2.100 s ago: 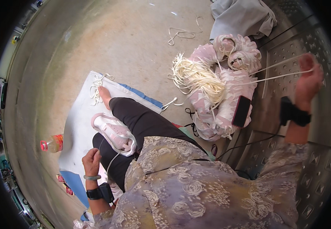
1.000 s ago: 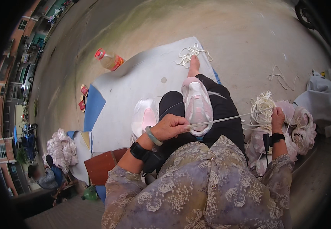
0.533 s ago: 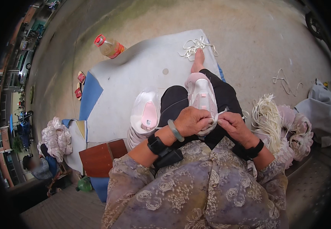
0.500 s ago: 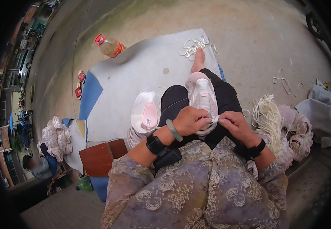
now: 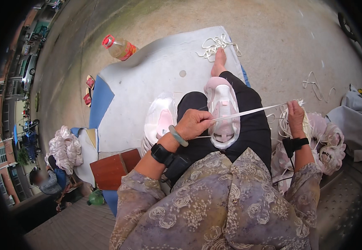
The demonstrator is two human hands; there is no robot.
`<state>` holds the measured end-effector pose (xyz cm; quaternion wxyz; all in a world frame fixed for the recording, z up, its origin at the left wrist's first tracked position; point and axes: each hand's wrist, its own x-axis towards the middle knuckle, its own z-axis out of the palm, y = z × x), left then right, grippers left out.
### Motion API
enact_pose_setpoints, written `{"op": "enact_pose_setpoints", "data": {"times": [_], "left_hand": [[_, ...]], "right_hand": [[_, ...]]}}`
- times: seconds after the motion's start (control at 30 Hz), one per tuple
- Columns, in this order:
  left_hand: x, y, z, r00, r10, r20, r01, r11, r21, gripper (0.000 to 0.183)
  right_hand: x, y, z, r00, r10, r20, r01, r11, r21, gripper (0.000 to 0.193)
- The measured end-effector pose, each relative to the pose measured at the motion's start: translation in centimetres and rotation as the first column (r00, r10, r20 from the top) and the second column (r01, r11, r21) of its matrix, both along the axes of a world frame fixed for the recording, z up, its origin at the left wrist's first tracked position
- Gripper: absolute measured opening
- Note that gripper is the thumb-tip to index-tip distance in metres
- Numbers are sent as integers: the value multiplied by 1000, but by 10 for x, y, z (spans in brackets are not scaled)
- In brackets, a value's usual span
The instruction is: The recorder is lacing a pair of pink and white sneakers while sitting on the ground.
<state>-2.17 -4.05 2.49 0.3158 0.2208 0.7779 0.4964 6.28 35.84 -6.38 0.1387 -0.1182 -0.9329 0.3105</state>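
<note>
The left hand (image 5: 195, 124) is closed, thumb and fingertips pinched on a white shoelace (image 5: 256, 111); the right hand (image 5: 296, 117) is also closed, gripping the lace farther along. Between the 2 hands the lace runs taut, crossing above a pink-and-white sneaker (image 5: 222, 100). That sneaker lies on the dark trousers (image 5: 254, 112), toe pointing toward the far edge of the white mat (image 5: 143, 75), opening toward the floral shirt (image 5: 214, 191). Another white-and-pink sneaker (image 5: 161, 118) is just left of the left knee. Loose laces (image 5: 216, 43) lie at the mat's far right corner, by the bare foot (image 5: 219, 62). Beyond the mat's right edge, a bundle of cream laces (image 5: 284, 127) sits against bunched pink-and-white shoes (image 5: 330, 137). A red-capped bottle (image 5: 121, 49) stands near the mat's far left edge; 2 red sandals (image 5: 88, 99) lie beyond its left corner.
</note>
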Motion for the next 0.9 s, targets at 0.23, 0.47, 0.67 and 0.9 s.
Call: {"op": "enact_pose_setpoints", "data": {"times": [0.23, 0.47, 0.67, 0.9], "left_hand": [[0, 29, -4, 994, -28, -104, 25, 999, -32, 14], [1, 56, -12, 863, -77, -498, 114, 993, 43, 9], [-5, 57, -12, 734, -152, -662, 59, 985, -161, 12], [-15, 58, -38, 798, 172, -577, -233, 972, -33, 15]], "right_hand": [[-20, -28, 8, 987, 160, -35, -152, 976, 158, 18], [-36, -151, 80, 791, 605, -90, -543, 627, -559, 22], [-39, -155, 61, 816, 573, -73, -499, 636, -588, 14], [-50, -158, 41, 931, 360, -52, -337, 798, -500, 10]]}}
